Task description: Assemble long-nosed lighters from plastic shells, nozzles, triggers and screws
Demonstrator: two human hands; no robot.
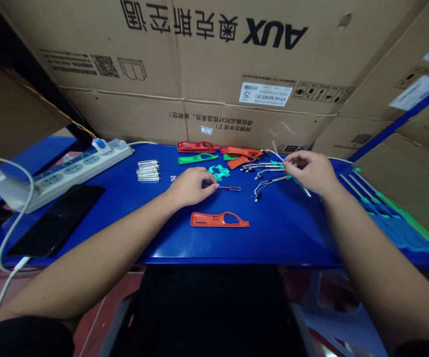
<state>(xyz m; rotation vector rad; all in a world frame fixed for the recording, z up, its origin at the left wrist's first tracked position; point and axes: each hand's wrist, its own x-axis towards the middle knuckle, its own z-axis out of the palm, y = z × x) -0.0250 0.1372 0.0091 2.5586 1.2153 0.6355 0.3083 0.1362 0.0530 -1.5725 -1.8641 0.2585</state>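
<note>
Here, left hand (191, 187): curled and palm down, fingertips at the shaft end of a small screwdriver (230, 188) with a red-and-blue handle; whether they grip it cannot be told.

Right hand (311, 171): raised above the bench, wrist angled inward, thumb and fingertips pinched together; anything between them is too small to tell.

Nearest the right hand: wired metal probes (264, 168) with teal fittings, lying just beyond the fingertips.

Workbench: a blue workbench (289, 238) holds an orange plastic housing (218, 219) just below the screwdriver, a red housing (195, 147) and a green housing (195, 158) farther ahead.

Left side: bundled metal pins (148, 171), a power strip (66, 171) and a black phone (51, 220).
</note>
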